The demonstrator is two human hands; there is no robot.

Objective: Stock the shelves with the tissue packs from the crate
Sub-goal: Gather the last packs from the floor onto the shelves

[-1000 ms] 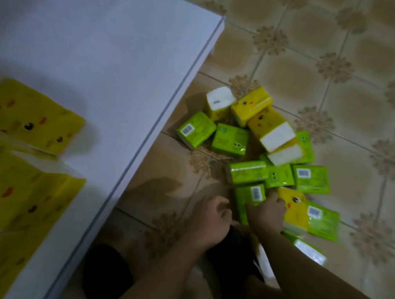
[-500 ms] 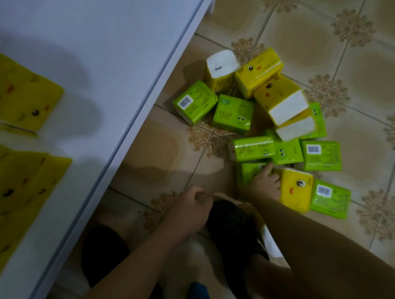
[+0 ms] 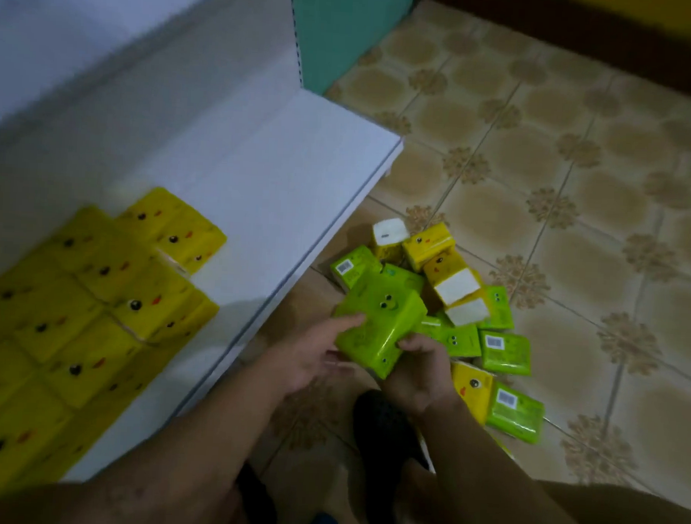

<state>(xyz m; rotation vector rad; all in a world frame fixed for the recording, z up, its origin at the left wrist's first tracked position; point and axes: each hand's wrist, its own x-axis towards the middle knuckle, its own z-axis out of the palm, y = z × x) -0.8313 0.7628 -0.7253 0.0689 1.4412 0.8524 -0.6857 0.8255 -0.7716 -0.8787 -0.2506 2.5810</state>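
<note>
On the shelf, far left: yellow packs [image 3: 93, 308] lie flat in close rows, faces up and touching. I judge they are packed tight to leave the rest of the board free.
Shelf [image 3: 284, 178]: a white board, bare from the yellow rows to its right corner, which is the likely room for the green ones.
Left hand [image 3: 310, 360]: fingers straight, forefinger laid along the near-left face of the green pack. It props the pack and does not clasp it.
Green pack [image 3: 376, 327]: held in the air between both hands, tilted, just off the shelf's front edge and above the floor heap, probably to be squared before it goes onto the board.
Right hand [image 3: 414, 369]: fingers curled round the pack's lower right edge, apparently taking the weight.
Heap of packs [image 3: 469, 308]: green and yellow mixed, tumbled on the tiled floor [image 3: 580, 174] just right of the shelf, within reach of both arms.
Shoe [image 3: 383, 428]: dark, on the floor below the right wrist.
Hidden or unclear: no crate is in view. The bundle in hand may be two packs pressed together, but blur forbids saying. The left thumb is not plainly shown. The yellow rows run off the left edge, so they cannot be counted.
</note>
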